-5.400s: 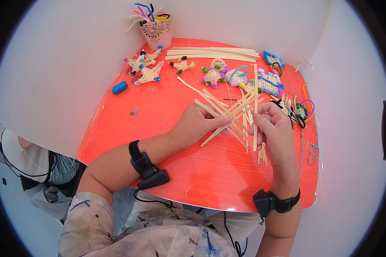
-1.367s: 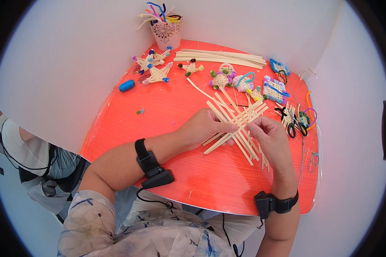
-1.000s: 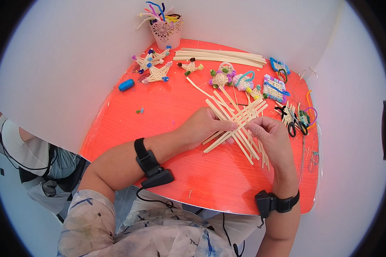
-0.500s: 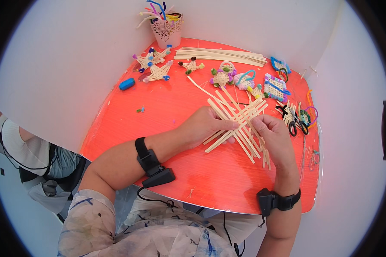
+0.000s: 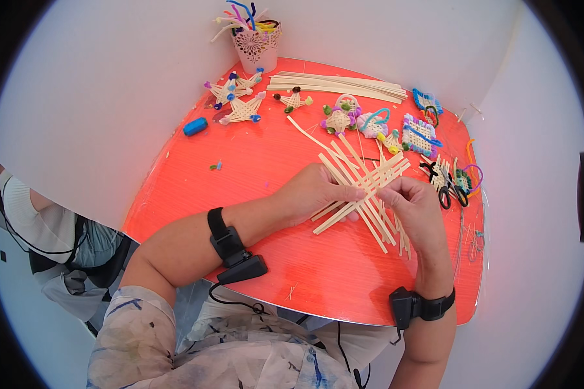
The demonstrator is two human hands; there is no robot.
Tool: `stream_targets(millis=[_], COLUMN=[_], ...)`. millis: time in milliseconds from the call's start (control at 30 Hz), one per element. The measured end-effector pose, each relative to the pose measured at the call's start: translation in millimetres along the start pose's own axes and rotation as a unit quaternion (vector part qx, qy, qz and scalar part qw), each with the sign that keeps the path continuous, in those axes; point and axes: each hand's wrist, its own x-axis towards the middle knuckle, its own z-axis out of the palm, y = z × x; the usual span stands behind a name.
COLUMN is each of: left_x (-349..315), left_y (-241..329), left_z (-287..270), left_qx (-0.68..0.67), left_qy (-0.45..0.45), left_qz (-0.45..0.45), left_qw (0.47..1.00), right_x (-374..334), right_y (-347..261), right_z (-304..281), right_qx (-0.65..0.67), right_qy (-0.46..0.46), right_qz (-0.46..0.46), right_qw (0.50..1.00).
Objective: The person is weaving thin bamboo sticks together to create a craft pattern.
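A lattice of pale flat strips, crossed over and under each other, is held above the red table. My left hand grips it from the left side, thumb on top near the crossing and fingers beneath. At its right side my right hand pinches the strips between thumb and index finger. The strip ends stick out diagonally in all directions. More loose strips lie on the table beneath, partly hidden by the lattice and my right hand.
Woven stars and a blue oval object lie at the far left. A bundle of strips lies along the back by a pot of pipe cleaners. Woven squares and black-handled scissors are at right.
My right thumb and index finger have shifted slightly along the lattice's right side. Otherwise both hands and the lattice stay nearly in place; the whole view has shifted a little.
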Motion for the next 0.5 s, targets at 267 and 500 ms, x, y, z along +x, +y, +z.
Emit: stream_targets(millis=[267, 500], left_x=[-1.2, 0.6], left_y=[1.3, -0.9], left_z=[-0.1, -3.2], left_qx=[0.02, -0.002], left_qy=[-0.01, -0.013], left_qz=[-0.006, -0.006], left_qw=[1.0, 1.0], right_x=[-1.1, 2.7], right_y=[-1.8, -0.2], right_z=[-0.9, 0.4], right_qx=[-0.05, 0.006], right_qy=[-0.009, -0.024], right_qz=[0.011, 0.05], right_qw=[0.999, 0.998])
